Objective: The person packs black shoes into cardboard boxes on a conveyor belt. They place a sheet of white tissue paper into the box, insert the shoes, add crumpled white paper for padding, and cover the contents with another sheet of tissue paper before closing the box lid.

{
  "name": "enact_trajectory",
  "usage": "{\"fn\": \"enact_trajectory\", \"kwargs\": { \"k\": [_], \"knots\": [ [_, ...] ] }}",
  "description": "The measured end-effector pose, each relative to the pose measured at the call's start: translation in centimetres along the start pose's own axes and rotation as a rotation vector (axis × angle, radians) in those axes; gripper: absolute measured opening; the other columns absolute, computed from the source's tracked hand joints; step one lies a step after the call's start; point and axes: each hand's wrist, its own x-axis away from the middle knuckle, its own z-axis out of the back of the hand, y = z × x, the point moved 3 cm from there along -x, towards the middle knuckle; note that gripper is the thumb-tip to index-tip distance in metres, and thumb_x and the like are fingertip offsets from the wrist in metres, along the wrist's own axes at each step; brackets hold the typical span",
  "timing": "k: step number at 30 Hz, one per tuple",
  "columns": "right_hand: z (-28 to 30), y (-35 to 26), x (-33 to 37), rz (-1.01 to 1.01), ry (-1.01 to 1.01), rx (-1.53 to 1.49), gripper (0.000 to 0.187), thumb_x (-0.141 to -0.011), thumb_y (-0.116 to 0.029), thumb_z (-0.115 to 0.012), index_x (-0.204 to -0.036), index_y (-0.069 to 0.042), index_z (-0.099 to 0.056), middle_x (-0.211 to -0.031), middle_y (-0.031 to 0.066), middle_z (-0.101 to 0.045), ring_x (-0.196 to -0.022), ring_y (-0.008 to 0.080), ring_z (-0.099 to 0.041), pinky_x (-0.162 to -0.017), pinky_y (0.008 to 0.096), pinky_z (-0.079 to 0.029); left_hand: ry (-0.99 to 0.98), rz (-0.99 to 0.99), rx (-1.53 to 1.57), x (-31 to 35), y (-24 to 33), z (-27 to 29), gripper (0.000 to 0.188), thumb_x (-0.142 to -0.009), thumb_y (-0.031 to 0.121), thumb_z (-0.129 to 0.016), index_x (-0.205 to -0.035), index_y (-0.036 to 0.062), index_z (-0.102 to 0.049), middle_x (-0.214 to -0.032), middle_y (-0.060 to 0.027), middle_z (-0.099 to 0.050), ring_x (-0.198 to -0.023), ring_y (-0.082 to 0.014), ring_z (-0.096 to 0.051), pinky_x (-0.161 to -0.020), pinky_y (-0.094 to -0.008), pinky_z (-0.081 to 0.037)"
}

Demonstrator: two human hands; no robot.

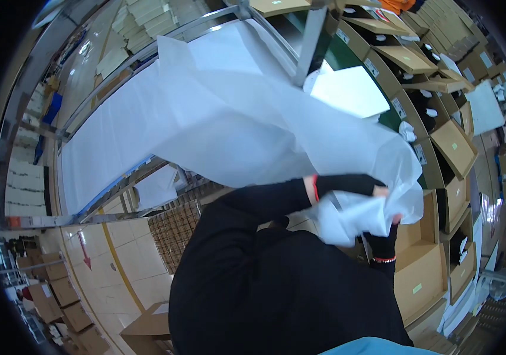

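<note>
A large sheet of thin white tissue paper billows across the metal-framed rack and trails down to both my hands. Its near end is bunched into a crumpled wad in front of my chest. My left hand, in a black fingerless glove with a red band at the wrist, closes on the paper from the left. Below it on the right, my right hand, also gloved and wearing a beaded bracelet, grips the wad's edge. Folds of paper cover part of the fingers on both hands.
A green conveyor belt carries a stack of white sheets beyond the paper. Along the right stand several open cardboard boxes, some with dark items and white paper wads. A metal post rises beside the rack. A woven brown stack stands at left.
</note>
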Motion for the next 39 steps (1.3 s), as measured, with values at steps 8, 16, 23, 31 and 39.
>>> {"fn": "enact_trajectory", "kwargs": {
  "k": [8,16,23,31,39],
  "knots": [
    [7.6,-11.7,12.4,0.302,0.738,0.409,0.031,-0.093,-0.026,-0.062,-0.114,-0.004,-0.057,-0.079,0.0007,-0.059,-0.068,0.0102,-0.058,-0.057,0.0242,-0.048,0.4,-0.264,-1.123,-1.5,1.8,1.4,0.058,-0.081,0.034,-0.069,-0.131,0.0119,-0.048,-0.132,-0.017,-0.047,-0.124,-0.0324,-0.044,-0.101,-0.0412,-0.036],
    [15.0,-16.9,34.9,0.347,1.158,0.431,0.043,-0.088,-0.039,-0.066,-0.114,-0.005,-0.06,-0.087,0.0023,-0.063,-0.074,0.0103,-0.061,-0.062,0.0245,-0.049,-0.034,0.092,-1.739,-10.7,-1.4,6.3,0.081,-0.072,0.042,-0.074,-0.141,0.0155,-0.04,-0.123,-0.0164,-0.056,-0.117,-0.0345,-0.05,-0.103,-0.0568,-0.026],
    [21.7,-19.7,49.5,0.248,1.377,0.686,0.044,-0.091,-0.031,-0.061,-0.12,0.002,-0.054,-0.106,0.0108,-0.064,-0.091,0.0174,-0.063,-0.08,0.0308,-0.051,-0.238,0.11,-1.638,-26.1,-6.9,9.5,0.052,-0.073,0.014,-0.067,-0.124,0.0146,-0.059,-0.113,-0.0141,-0.064,-0.098,-0.0323,-0.062,-0.083,-0.0397,-0.049],
    [32.3,-24.4,59.1,0.032,1.407,1.07,0.042,-0.087,-0.028,-0.063,-0.116,0.002,-0.058,-0.101,0.0051,-0.063,-0.091,0.0117,-0.056,-0.084,0.0258,-0.043,-0.098,0.04,-2.066,-39.2,-15.6,6.1,0.053,-0.074,0.029,-0.072,-0.123,0.0167,-0.057,-0.096,-0.0129,-0.069,-0.092,-0.0301,-0.065,-0.093,-0.048,-0.043],
    [41.6,-24.2,64.1,-0.151,1.419,1.25,0.037,-0.088,-0.024,-0.061,-0.114,0.002,-0.059,-0.095,0.0064,-0.063,-0.087,0.0124,-0.055,-0.08,0.0275,-0.044,0.353,-0.108,-2.3,-38.9,-18.8,3.6,0.066,-0.079,0.039,-0.066,-0.136,0.0144,-0.042,-0.136,-0.0121,-0.046,-0.131,-0.0386,-0.034,-0.105,-0.0677,-0.014]
  ]
}}
